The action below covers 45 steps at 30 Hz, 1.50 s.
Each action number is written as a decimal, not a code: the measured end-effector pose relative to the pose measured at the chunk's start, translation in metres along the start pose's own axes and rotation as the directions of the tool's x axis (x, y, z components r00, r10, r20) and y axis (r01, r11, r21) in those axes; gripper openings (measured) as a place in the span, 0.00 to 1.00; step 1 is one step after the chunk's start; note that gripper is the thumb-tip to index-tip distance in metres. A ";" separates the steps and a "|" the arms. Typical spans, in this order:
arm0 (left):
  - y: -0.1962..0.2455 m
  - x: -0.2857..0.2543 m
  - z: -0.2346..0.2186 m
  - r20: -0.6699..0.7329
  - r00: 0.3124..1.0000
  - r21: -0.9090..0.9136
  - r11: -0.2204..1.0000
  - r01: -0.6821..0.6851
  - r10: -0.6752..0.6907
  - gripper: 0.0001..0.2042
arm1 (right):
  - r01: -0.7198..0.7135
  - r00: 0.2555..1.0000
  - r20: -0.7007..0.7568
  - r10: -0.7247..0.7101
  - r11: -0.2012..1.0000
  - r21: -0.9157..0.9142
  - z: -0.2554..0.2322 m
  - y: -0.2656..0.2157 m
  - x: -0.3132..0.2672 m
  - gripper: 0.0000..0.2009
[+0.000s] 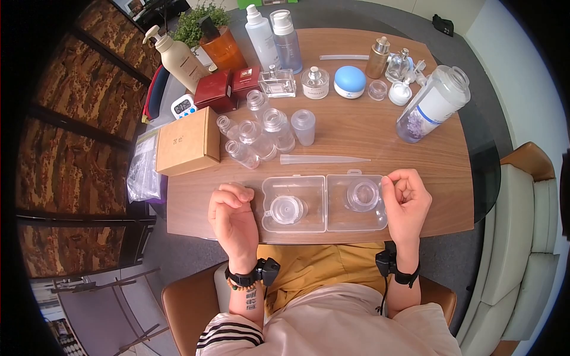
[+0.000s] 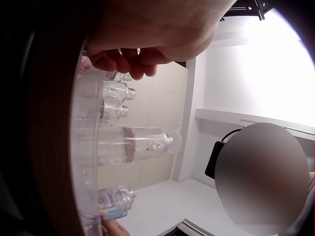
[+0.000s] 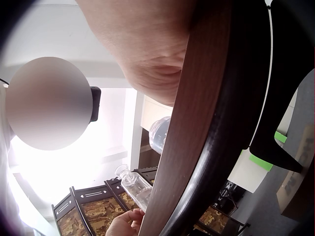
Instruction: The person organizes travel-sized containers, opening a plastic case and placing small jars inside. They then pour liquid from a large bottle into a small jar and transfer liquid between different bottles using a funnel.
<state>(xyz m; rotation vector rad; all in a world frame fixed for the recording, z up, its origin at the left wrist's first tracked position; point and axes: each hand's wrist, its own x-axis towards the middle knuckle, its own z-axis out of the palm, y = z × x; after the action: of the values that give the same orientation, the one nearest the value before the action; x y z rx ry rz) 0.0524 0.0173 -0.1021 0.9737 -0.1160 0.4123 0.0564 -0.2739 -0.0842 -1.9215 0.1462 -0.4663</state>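
A clear hinged plastic case (image 1: 325, 204) lies unfolded at the table's near edge. Its left half holds a small round clear container (image 1: 287, 210), its right half another round clear piece (image 1: 363, 195). My left hand (image 1: 233, 215) rests just left of the case, palm turned up, fingers loosely curled around nothing. On the other side, my right hand (image 1: 407, 199) lies with loosely bent fingers, its thumb right at the case's upper right corner. In the left wrist view, the fingers of my left hand (image 2: 133, 59) hang beside the translucent case wall (image 2: 86, 147).
A clear tapered tube (image 1: 323, 159) lies behind the case. Several small clear bottles (image 1: 274, 127) and a cardboard box (image 1: 189, 142) stand back left. Pump bottles, a perfume bottle (image 1: 277, 83) and a blue-lidded jar (image 1: 350, 82) line the rear. A larger labelled bottle (image 1: 432, 107) tilts at right.
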 end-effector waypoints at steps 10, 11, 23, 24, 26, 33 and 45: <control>-0.004 -0.002 -0.008 0.041 0.999 0.153 0.988 -0.009 0.003 0.06 | 0.006 1.000 -0.007 -0.006 1.000 -0.015 0.000 0.005 -0.001 0.05; -0.004 -0.002 -0.005 0.028 1.000 0.177 0.984 -0.005 0.000 0.07 | 0.015 1.000 -0.001 -0.015 1.000 -0.016 0.000 0.006 -0.001 0.05; 0.010 -0.001 0.002 0.067 0.997 0.232 0.973 0.010 -0.026 0.08 | -0.018 0.999 -0.030 0.018 1.000 0.009 0.003 0.007 0.000 0.04; 0.012 -0.002 0.003 0.079 0.997 0.208 0.978 -0.003 -0.014 0.08 | -0.019 0.999 -0.031 0.019 1.000 -0.004 0.002 0.008 0.000 0.04; 0.013 -0.004 0.006 0.072 0.997 0.192 0.981 0.019 -0.033 0.09 | -0.019 0.999 -0.034 0.018 1.000 -0.010 0.003 0.009 0.000 0.04; 0.036 -0.009 0.020 -0.018 0.979 0.232 0.951 0.203 -0.204 0.06 | -0.018 0.999 -0.033 0.019 0.999 0.046 0.001 0.012 -0.001 0.04; 0.070 0.016 0.049 0.187 0.912 0.807 0.587 0.070 -0.365 0.09 | 0.010 0.999 -0.034 -0.009 0.999 0.042 0.002 0.012 0.000 0.04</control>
<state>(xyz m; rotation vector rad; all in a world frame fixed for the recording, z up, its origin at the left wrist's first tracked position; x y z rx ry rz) 0.0439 0.0163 -0.0162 1.9349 -0.1187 0.0246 0.0586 -0.2774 -0.0959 -1.8748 0.1485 -0.5047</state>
